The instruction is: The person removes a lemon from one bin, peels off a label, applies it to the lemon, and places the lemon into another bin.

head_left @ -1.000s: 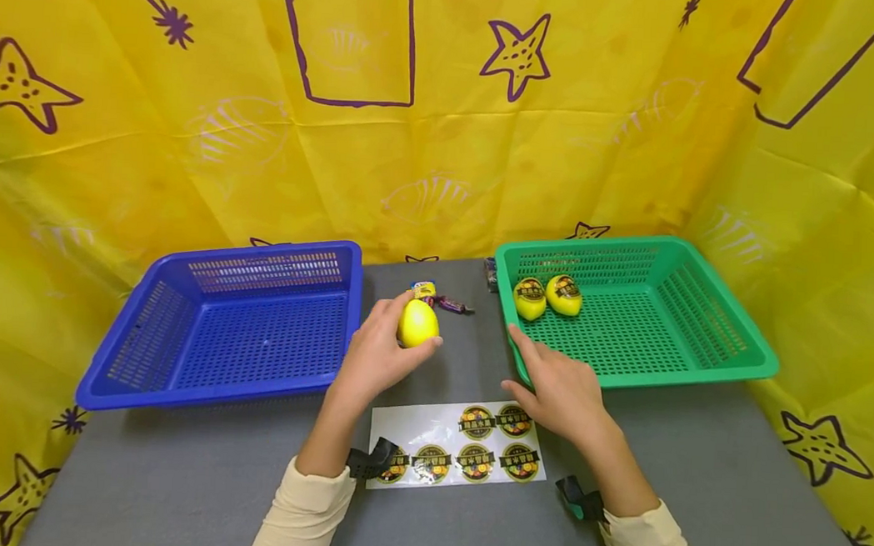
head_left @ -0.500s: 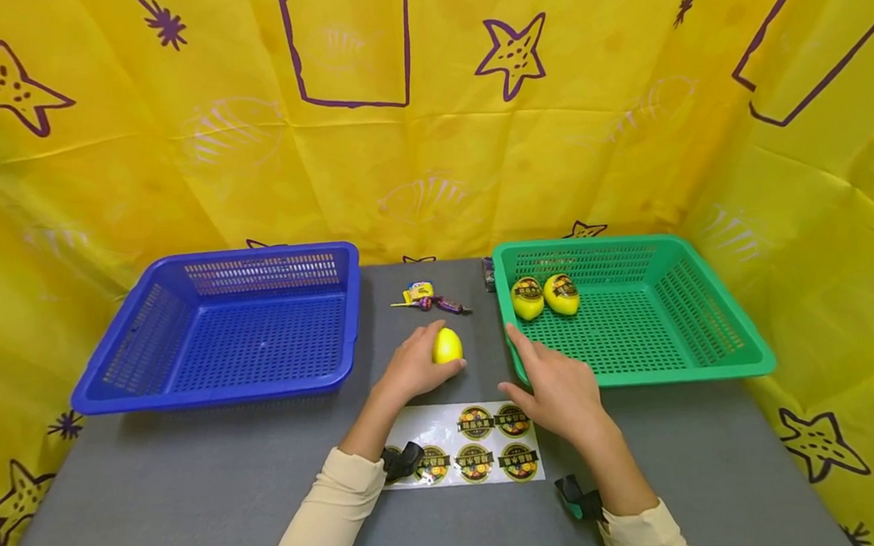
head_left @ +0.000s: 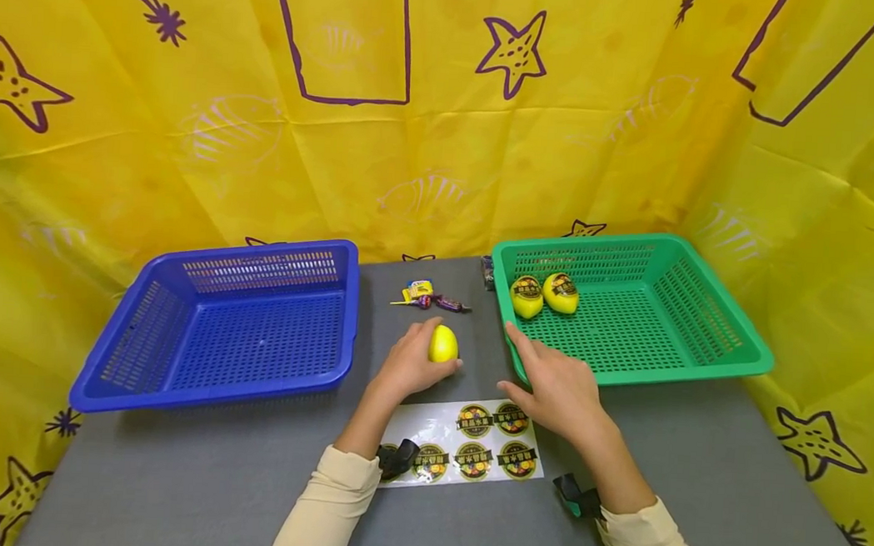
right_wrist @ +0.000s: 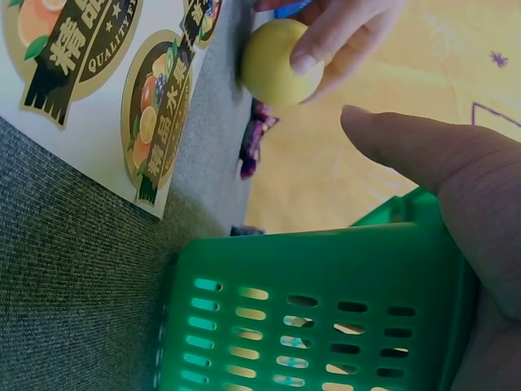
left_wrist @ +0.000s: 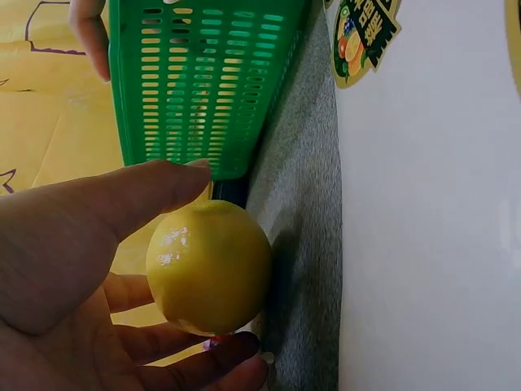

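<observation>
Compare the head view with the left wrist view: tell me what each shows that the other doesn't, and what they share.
Only the head view shows the blue basket, the two stickered lemons in the green basket, the candies on the table, and the whole sticker sheet.

Only the left wrist view shows close up how the left hand's thumb and fingers curl round the plain lemon, which carries no sticker on the side seen.

Both show the left hand holding the plain lemon, the green basket with the right hand at its edge, and part of the sticker sheet.
</observation>
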Demonstrator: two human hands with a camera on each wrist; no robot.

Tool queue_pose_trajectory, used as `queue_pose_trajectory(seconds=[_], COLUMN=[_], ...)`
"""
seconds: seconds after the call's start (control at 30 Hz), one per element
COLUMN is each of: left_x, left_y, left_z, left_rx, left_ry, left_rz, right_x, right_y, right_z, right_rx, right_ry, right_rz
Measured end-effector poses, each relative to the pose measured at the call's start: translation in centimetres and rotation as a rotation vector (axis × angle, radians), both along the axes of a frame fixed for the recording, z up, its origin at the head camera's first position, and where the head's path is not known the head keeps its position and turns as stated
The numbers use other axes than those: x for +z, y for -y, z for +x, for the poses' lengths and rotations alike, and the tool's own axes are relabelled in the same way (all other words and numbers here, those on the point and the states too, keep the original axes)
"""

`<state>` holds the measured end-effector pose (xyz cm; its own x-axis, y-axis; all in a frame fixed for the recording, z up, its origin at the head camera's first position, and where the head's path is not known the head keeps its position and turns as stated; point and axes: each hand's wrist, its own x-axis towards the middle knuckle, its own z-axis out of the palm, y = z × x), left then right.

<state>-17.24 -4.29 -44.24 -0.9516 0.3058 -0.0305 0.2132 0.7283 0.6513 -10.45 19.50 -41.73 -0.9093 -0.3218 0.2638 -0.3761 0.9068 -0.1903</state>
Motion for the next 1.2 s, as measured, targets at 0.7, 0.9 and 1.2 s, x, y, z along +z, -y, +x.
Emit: queue_pose_trajectory(seconds=[0.7,0.9,1.2], left_x=[0.9,1.6,1.5], left_y=[1.4,1.1,-0.7], left_z=[2.0,3.7,6.3], left_rx=[0.037,0.016,-0.201], left_ry=[-0.089,-0.231,-0.195], left_rz=[-0.083,-0.113,-0.203], right_x=[1.0,2.7,0.2], right_y=[-0.2,1.0,0.7], right_z=[0.5,2.6,3.9], right_rx=[0.077,0.339,0.289], right_ry=[0.046,-0.044,0.356], right_rz=[-0.116,-0.277,0.004])
